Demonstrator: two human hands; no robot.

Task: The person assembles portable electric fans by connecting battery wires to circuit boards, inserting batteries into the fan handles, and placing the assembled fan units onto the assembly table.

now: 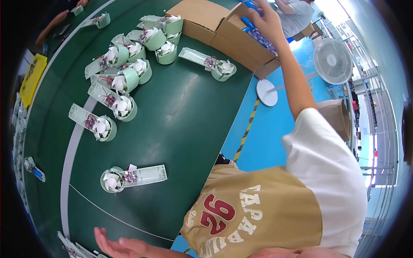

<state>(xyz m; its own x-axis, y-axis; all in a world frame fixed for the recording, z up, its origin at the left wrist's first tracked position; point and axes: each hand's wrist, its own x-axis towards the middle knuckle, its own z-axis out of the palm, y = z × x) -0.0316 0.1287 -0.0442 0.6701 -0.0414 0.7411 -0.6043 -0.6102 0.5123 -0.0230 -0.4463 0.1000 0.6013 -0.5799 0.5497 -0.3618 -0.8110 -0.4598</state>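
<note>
My right hand [267, 19] is stretched out to a cardboard box [234, 36] at the top. Its fingers are bent over blue pieces [246, 22] at the box's inner side; what they grip is partly hidden. More small blue and red pieces [261, 41] lie in the box. Low in the picture, my left hand [118, 246] is empty, palm turned up and fingers apart, over the green table [172, 129]. Nearest to it lies a fan unit [133, 177]: a pale green ring with a white fan, red wires and a clear, long housing.
Several like fan units [124, 79] crowd the table's far left, and one lies alone [211, 64] near the box. A yellow tray [33, 79] stands at the left rim. A white pedestal fan [332, 62] stands on the blue floor. Other people are at the top corners.
</note>
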